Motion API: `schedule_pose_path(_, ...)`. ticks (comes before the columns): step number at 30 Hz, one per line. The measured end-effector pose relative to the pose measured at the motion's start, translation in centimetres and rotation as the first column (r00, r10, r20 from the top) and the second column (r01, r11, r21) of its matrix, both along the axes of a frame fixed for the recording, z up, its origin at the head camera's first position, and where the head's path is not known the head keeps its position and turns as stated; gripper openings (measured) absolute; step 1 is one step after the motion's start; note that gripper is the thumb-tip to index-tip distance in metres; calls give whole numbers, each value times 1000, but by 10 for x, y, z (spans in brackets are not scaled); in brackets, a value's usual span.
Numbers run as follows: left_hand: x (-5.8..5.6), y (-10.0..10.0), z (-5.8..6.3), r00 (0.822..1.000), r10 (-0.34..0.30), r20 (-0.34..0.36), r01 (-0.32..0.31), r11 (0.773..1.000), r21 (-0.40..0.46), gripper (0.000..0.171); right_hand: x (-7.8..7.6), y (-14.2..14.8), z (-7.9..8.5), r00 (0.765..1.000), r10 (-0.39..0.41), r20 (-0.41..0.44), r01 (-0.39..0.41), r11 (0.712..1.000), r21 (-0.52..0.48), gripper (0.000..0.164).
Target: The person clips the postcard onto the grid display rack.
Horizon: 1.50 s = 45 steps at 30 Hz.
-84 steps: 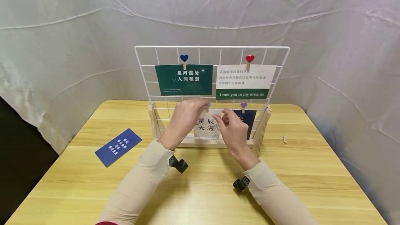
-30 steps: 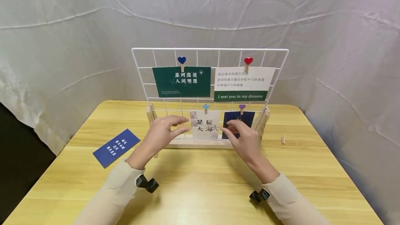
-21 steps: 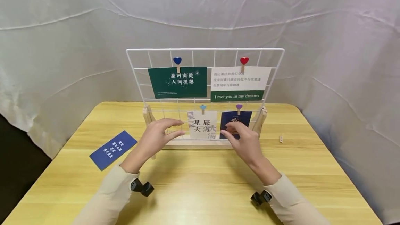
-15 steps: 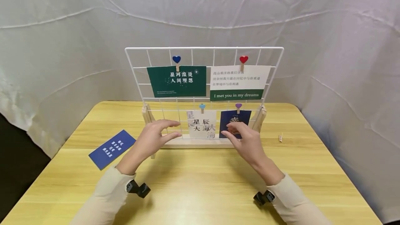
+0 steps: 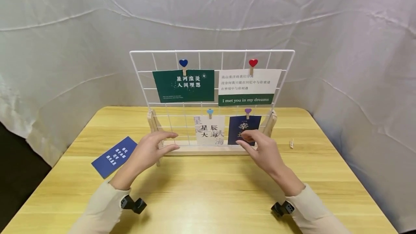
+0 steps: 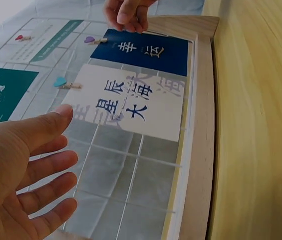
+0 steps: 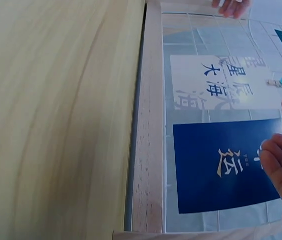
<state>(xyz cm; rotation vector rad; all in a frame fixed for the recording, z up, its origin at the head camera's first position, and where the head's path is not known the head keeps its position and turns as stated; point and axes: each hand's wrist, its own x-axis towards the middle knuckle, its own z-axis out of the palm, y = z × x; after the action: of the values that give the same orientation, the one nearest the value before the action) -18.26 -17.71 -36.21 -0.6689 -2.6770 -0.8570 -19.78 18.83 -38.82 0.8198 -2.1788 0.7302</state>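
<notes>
My left hand (image 5: 150, 151) holds nothing, its fingers spread in front of the lower left of the white wire grid (image 5: 203, 50). My right hand (image 5: 264, 151), also holding nothing, is in front of the navy card (image 5: 234, 127). That card hangs from a purple heart clothespin (image 5: 248, 111); the hand overlaps its lower right in the head view. Left of it, a white card (image 5: 210, 141) hangs from a light-blue heart clothespin (image 5: 210, 112). Above are a green card (image 5: 169, 87) under a dark-blue heart clothespin (image 5: 183, 63) and a white-and-green card (image 5: 237, 89) under a red one (image 5: 253, 63).
A blue card (image 5: 113, 156) lies on the wooden table (image 5: 208, 194) at the left, close beside my left forearm. A small clothespin (image 5: 291, 143) lies right of the rack. Wooden feet (image 5: 271, 127) and a base bar (image 5: 201, 150) support the grid.
My left hand has let go of the light-blue clothespin at the white card's top and drawn back left and down. My right hand has come off the white card and moved right and down.
</notes>
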Motion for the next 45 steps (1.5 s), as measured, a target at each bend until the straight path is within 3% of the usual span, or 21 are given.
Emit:
schedule_pose_path(8,3,-15,-6,1000,20,-11,-20,1000,-8,37,1,12,-1,1000,-20,17,20,1000,9,30)
schedule_pose_path(16,7,-37,-16,997,78,-8,-79,997,-13,37,3,22,-2,998,-23,64,23,1000,6,30)
schedule_pose_path(24,14,-62,-22,989,137,-48,-138,990,-9,40,3,39,-7,997,-24,68,21,999,34,32)
schedule_pose_path(35,10,-96,-32,982,186,-17,-187,982,-25,44,1,70,-12,998,-62,23,62,998,22,27)
schedule_pose_path(45,3,-123,-40,970,223,94,-217,974,-65,56,-7,92,-18,989,-146,-16,145,989,-42,25)
